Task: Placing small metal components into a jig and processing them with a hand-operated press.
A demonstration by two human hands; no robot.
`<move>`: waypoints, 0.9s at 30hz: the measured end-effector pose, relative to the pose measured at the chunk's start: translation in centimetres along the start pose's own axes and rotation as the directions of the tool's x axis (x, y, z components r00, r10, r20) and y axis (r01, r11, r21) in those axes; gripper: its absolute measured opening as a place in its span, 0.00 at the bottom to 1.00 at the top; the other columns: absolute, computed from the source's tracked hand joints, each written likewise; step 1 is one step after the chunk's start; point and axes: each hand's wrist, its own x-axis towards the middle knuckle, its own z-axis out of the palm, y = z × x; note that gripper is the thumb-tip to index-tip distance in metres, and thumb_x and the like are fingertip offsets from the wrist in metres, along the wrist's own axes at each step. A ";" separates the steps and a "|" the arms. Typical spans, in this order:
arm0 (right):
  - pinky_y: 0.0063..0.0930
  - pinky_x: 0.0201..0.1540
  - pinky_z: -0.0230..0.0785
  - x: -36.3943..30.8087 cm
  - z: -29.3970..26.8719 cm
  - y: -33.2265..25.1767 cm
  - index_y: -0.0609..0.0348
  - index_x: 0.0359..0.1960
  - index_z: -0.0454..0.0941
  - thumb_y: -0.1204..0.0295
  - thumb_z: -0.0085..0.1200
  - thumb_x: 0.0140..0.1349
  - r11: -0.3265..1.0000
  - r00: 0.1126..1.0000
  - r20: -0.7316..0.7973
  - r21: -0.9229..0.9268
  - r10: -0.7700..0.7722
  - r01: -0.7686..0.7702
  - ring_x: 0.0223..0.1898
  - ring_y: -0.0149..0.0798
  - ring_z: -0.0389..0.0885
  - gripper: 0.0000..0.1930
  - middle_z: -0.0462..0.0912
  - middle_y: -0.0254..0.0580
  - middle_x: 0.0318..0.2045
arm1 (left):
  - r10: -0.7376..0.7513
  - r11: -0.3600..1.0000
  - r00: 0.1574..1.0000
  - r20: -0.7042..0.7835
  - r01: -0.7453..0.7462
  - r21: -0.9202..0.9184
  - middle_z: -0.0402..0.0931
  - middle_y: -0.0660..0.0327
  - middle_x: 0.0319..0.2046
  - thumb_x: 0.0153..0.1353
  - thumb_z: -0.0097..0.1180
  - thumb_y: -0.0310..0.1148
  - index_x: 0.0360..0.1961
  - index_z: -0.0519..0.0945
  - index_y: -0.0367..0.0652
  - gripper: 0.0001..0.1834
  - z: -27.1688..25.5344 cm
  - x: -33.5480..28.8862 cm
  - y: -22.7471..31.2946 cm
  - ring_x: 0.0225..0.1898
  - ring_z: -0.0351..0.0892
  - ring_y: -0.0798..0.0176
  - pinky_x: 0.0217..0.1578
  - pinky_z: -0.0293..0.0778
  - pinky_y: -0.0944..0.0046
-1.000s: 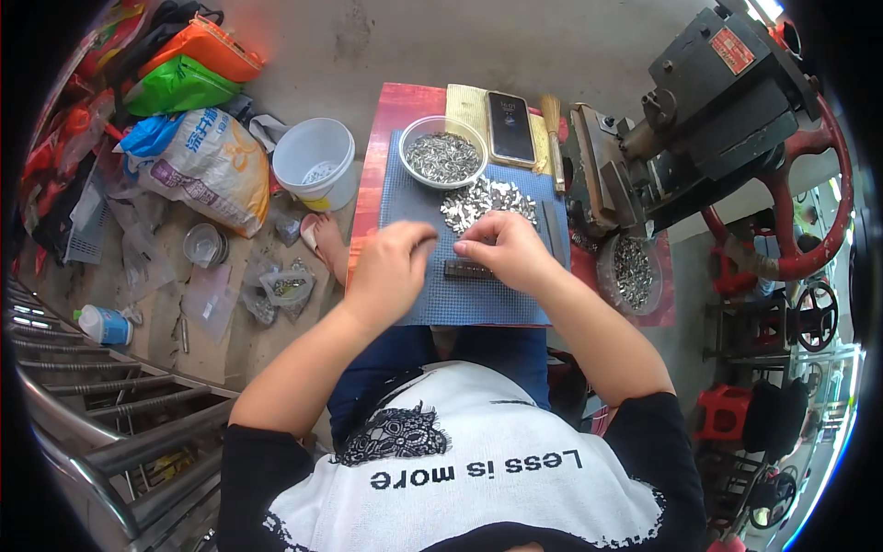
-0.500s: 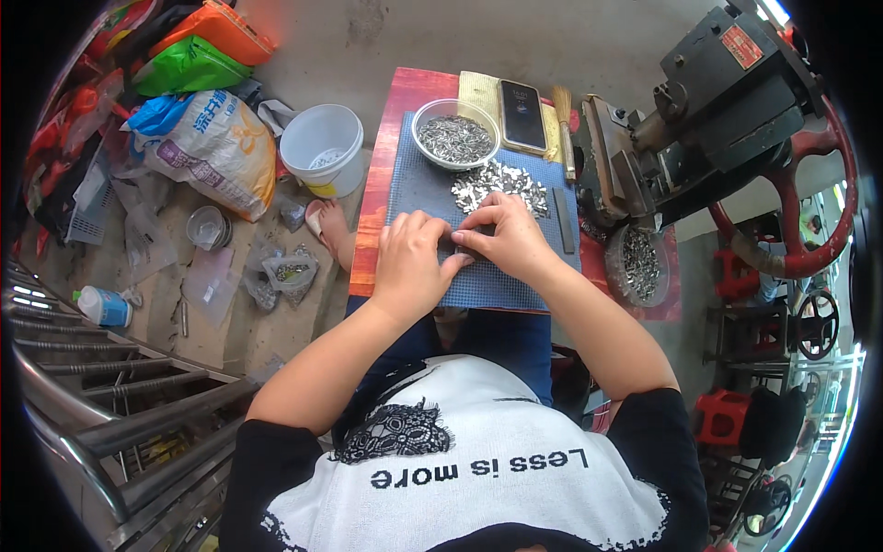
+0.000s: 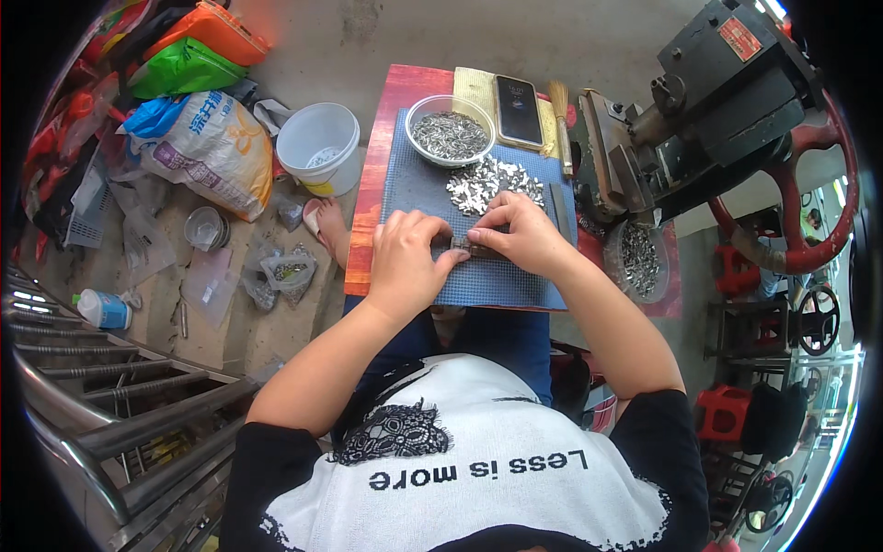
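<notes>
On the blue ribbed mat, close to its near side, my two hands meet over a narrow dark metal bar. My left hand is closed with thumb and forefinger at the bar's left end. The thumb and forefinger of my right hand are pinched together just above the bar; whatever small piece they hold is hidden. Just beyond the fingers lies a loose heap of small shiny metal pieces. Behind it stands a clear bowl full of thin metal pieces.
A phone lies on a yellow cloth, beside a brush. A flat dark strip rests at the mat's right. A heavy machine and another bowl of parts stand right; a white bucket stands left.
My right thumb and forefinger have shifted right, away from my left fingertips, and more of the dark bar shows. My left hand stays nearly in place. The whole view has shifted slightly.
</notes>
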 end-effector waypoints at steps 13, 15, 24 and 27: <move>0.37 0.56 0.66 -1.1 -0.5 1.0 0.52 0.34 0.87 0.64 0.71 0.55 0.997 0.999 -0.028 -0.072 -0.036 0.034 0.49 0.46 0.73 0.09 0.77 0.39 0.38 | -0.012 1.000 0.999 0.030 0.012 0.012 0.78 0.62 0.36 0.50 0.72 0.39 0.33 0.83 0.44 0.14 -0.1 0.2 0.3 0.45 0.73 0.54 0.50 0.64 0.54; 0.37 0.57 0.65 -1.3 -1.0 1.4 0.52 0.33 0.88 0.64 0.71 0.54 0.997 1.000 -0.015 -0.077 -0.020 0.019 0.50 0.45 0.72 0.09 0.77 0.38 0.38 | -0.027 1.000 0.998 0.048 0.027 0.003 0.79 0.61 0.36 0.50 0.72 0.39 0.33 0.83 0.44 0.14 -0.2 0.2 0.4 0.46 0.73 0.54 0.50 0.64 0.54; 0.36 0.58 0.65 -2.2 -2.5 2.3 0.51 0.34 0.89 0.64 0.71 0.55 0.999 0.998 0.037 -0.006 0.049 -0.049 0.52 0.43 0.71 0.09 0.76 0.38 0.39 | 0.020 1.000 0.982 0.190 -0.016 -0.027 0.79 0.60 0.39 0.55 0.68 0.35 0.39 0.82 0.43 0.12 -1.7 0.6 -0.2 0.49 0.74 0.52 0.53 0.65 0.53; 0.36 0.58 0.64 -1.9 -2.2 1.4 0.52 0.34 0.88 0.64 0.70 0.56 0.996 0.996 0.033 -0.038 0.086 -0.085 0.52 0.43 0.71 0.09 0.76 0.39 0.39 | 0.046 0.999 0.972 0.229 -0.046 -0.008 0.79 0.59 0.39 0.57 0.64 0.32 0.40 0.82 0.43 0.10 -1.8 0.9 -0.8 0.50 0.74 0.51 0.54 0.65 0.52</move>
